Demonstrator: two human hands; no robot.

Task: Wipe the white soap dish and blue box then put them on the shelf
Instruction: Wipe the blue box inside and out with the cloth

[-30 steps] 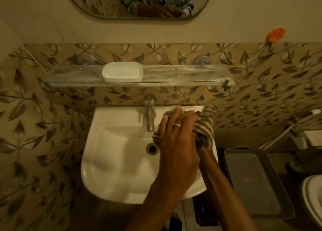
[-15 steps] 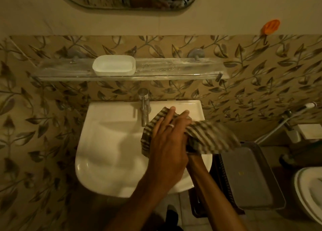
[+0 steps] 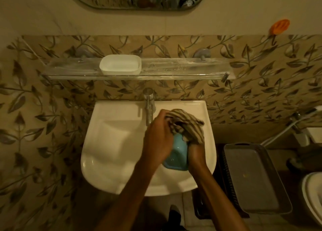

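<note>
Over the sink (image 3: 113,143), the left hand (image 3: 157,138) seems to grip the blue box (image 3: 177,154), and close beside it the right hand (image 3: 196,152) bunches a striped cloth (image 3: 186,124) against the box. Wiping looks unfinished. Beyond, the white soap dish (image 3: 120,64) already sits on the shelf (image 3: 174,68).

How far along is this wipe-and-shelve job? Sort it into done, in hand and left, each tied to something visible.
Done: the white soap dish sits on the shelf. In hand: over the sink, the left hand holds the blue box while the right hand grips the striped cloth bunched on its top. Left: finish wiping the box and set it on the shelf.
</note>
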